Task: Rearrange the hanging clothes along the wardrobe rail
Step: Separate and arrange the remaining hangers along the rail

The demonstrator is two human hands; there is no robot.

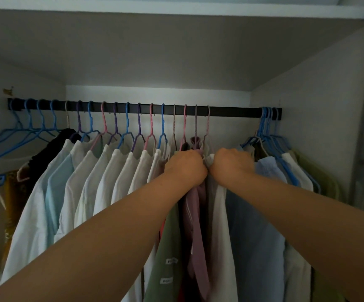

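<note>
The wardrobe [296, 88] is pale inside, with a white shelf [176, 9] across the top. A dark rail [233, 111] runs straight from the left wall to the right one, just below the sloping underside of the shelf. Clothes fill most of its length. On the left hang empty blue hangers [20, 131], then a black garment [46, 153], then a long row of white shirts [102, 182] on blue, purple and pink hangers, spaced evenly. In the middle hang a green garment [168, 247] with small white labels, a mauve garment [196, 214] and a white one [220, 225]. A stretch of bare rail follows, and at the far right a tight cluster of blue hangers carries a pale blue shirt [257, 225] and a light green piece [320, 177].

Both bare forearms reach up into the middle. The left hand [186, 166] is curled tight, gripping the mauve garment at its shoulder. The right hand [231, 162] is also curled, its fingers bunched in the collar of the white one beside it. The two fists nearly touch, just under the pink and mauve hanger hooks [196, 120].
</note>
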